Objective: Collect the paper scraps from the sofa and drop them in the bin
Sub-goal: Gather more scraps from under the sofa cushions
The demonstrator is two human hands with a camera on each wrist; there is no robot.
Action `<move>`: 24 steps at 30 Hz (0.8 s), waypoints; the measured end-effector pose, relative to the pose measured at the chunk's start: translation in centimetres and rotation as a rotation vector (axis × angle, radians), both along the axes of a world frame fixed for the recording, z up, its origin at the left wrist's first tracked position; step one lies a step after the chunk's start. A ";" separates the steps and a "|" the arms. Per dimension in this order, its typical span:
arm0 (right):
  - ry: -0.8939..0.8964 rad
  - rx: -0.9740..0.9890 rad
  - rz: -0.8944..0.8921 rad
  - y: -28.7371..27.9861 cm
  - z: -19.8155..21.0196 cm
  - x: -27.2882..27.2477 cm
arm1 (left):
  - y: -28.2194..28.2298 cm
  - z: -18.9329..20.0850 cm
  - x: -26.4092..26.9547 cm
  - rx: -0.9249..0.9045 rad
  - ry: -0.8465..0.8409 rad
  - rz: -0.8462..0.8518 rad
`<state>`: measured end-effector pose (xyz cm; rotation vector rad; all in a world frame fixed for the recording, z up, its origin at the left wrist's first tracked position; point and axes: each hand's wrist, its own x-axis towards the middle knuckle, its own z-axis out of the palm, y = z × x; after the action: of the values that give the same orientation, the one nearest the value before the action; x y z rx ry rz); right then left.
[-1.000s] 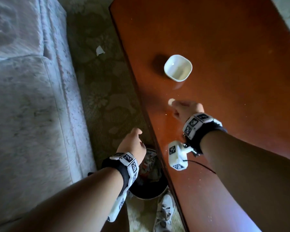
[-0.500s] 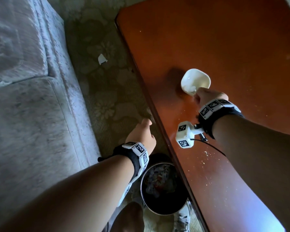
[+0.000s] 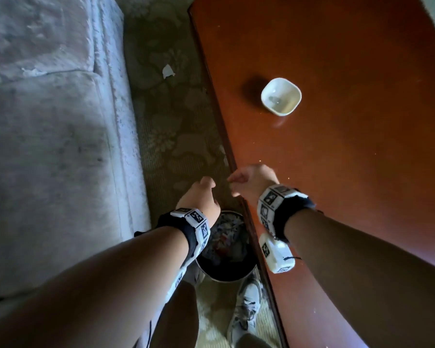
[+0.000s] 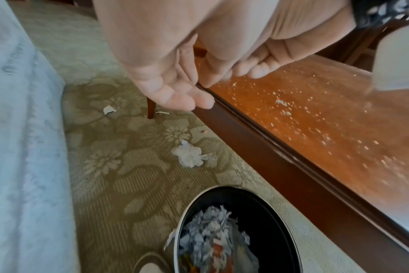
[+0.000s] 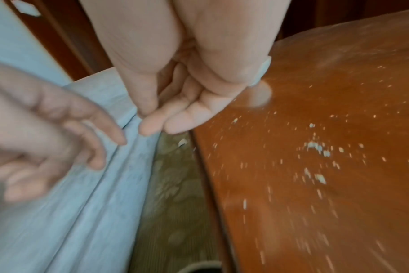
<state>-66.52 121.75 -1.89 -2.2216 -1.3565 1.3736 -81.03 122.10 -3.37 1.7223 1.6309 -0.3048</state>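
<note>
The grey sofa [image 3: 48, 146] fills the left; I see no scraps on its cushions. A black round bin [image 3: 226, 272] stands on the carpet below my wrists, with torn paper [image 4: 210, 227] inside. My left hand [image 3: 199, 194] hovers over the bin's far side with relaxed fingers [image 4: 175, 92] and an empty palm at the table's edge. My right hand [image 3: 249, 179] is beside it over the table edge, fingers [image 5: 156, 120] nearly straight with the thumb alongside and nothing visible in them. A crumpled scrap [image 4: 189, 157] and a small scrap [image 3: 167, 71] lie on the carpet.
The long wooden table [image 3: 337, 172] runs along the right, dusted with pale crumbs [image 4: 285, 110]. A white square bowl [image 3: 281, 96] stands on it, with something small inside. The patterned carpet strip between sofa and table is narrow. My shoe [image 3: 246, 305] is beside the bin.
My right hand pinched a small white scrap on the table, reached to the bowl, then drew back to the table edge without it. My left hand stayed near the bin.
</note>
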 end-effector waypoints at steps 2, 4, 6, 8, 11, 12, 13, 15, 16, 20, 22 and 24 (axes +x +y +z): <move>-0.004 -0.068 0.183 -2.9 -0.3 -1.7 | -2.8 0.9 -1.1 -0.007 0.055 0.011; -0.097 -0.099 0.328 -5.1 -0.4 -3.1 | -5.4 2.0 -2.3 -0.002 0.108 0.026; -0.190 -0.082 0.443 -6.5 -0.4 -4.5 | -7.7 3.0 -3.7 0.034 0.105 0.068; -0.235 -0.065 0.532 -7.4 0.0 -6.3 | -9.7 3.8 -5.7 0.065 0.071 0.144; -0.308 0.016 0.681 -8.5 1.0 -10.3 | -12.6 4.5 -9.9 0.053 0.060 0.267; -0.286 0.029 0.721 -8.9 1.3 -12.1 | -13.6 4.6 -11.5 0.046 0.057 0.296; -0.266 0.016 0.760 -9.3 1.7 -14.0 | -14.7 4.6 -13.3 0.048 0.057 0.321; -0.268 0.024 0.852 -10.1 2.1 -18.4 | -16.7 4.4 -16.9 0.040 0.075 0.393; -0.279 0.041 0.921 -10.7 2.3 -21.0 | -18.0 4.4 -19.2 0.044 0.086 0.445; -0.225 0.097 1.088 -13.4 2.7 -29.6 | -22.5 4.2 -26.6 0.026 0.077 0.671; -0.215 0.111 1.187 -15.7 2.7 -34.6 | -26.5 4.3 -30.6 -0.030 0.072 0.822; -0.178 0.107 1.323 -18.8 2.9 -39.7 | -31.2 4.5 -34.3 -0.054 0.074 0.969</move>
<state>-106.17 102.92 1.02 -1.2419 -3.0986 1.2382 -115.30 90.87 1.14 0.7251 2.2609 0.0657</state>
